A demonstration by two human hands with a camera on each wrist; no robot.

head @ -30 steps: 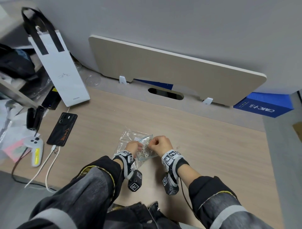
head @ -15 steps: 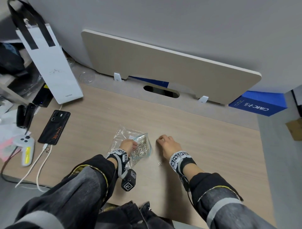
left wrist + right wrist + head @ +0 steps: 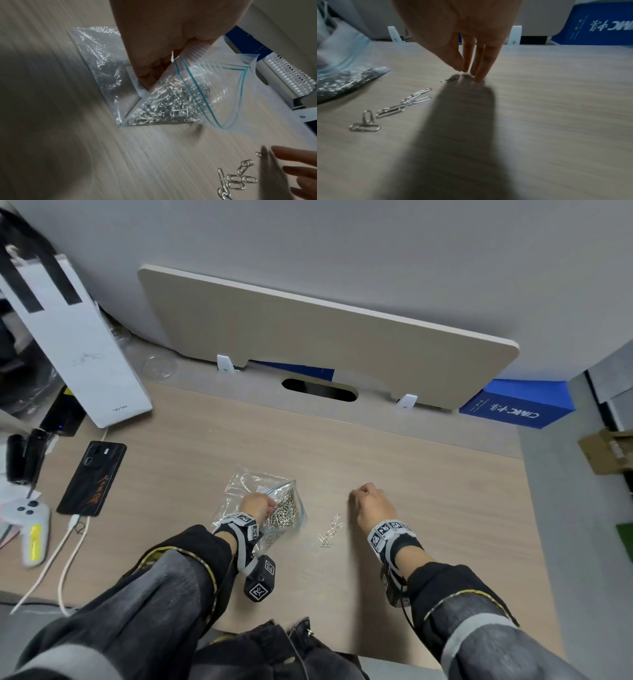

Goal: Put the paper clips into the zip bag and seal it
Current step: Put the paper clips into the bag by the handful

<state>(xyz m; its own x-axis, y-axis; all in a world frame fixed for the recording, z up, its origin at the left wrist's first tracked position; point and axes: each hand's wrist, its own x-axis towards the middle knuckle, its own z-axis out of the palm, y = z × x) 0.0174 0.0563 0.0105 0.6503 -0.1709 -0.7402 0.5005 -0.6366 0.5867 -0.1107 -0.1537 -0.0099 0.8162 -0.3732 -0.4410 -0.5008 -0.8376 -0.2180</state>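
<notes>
Few loose paper clips lie on the desk between both hands. Left hand has its grip pinching the zip bag mouth open, clips piled inside. Right hand grip is loose, fingertips down just beside one clip.

We find the head view evenly and softly lit, sharp at centre, with straight edges bowing toward the frame borders. In the left wrist view a broad dim zone covers the surface from 7 to 10 o'clock; the zip bag shows small glints, and motion blur smears the right hand at 4 o'clock. In the right wrist view the right hand casts a long dark shadow running toward 6 o'clock, so light arrives from ahead and above. The loose paper clips are reasonably sharp; the blue box at 2 o'clock is soft.
</notes>
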